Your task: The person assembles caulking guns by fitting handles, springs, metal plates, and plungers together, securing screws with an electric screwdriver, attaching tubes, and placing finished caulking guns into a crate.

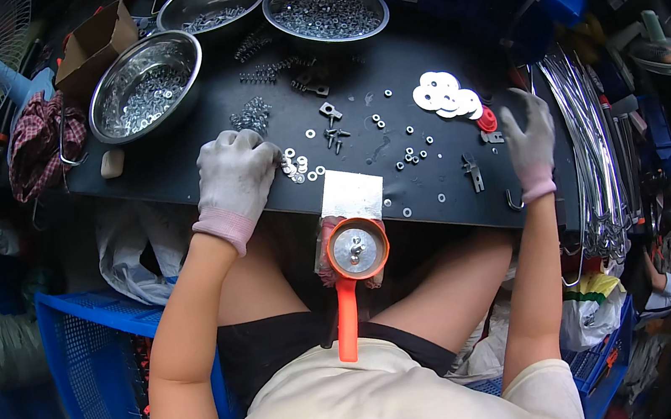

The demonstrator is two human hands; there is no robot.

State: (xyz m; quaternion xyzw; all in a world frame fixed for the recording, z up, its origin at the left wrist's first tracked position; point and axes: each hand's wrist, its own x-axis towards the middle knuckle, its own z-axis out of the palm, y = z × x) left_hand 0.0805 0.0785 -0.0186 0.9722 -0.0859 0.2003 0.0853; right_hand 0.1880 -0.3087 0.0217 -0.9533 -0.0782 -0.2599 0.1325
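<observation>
My left hand, in a grey glove with a pink cuff, is closed at the table's near edge. Its fingertips point down beside a small group of flat washers, and whatever they pinch is hidden. Just beyond its knuckles lies a pile of small metal parts. My right hand, gloved alike, is held open at the right, thumb and fingers apart. Close by are a red round piece and white discs. Between my thighs, an orange round cup with a long handle holds a few small metal pieces.
Metal bowls of small hardware stand along the back left. Nuts, screws and clips lie scattered over the dark table. A metal plate juts from the near edge. Long metal rods hang at the right.
</observation>
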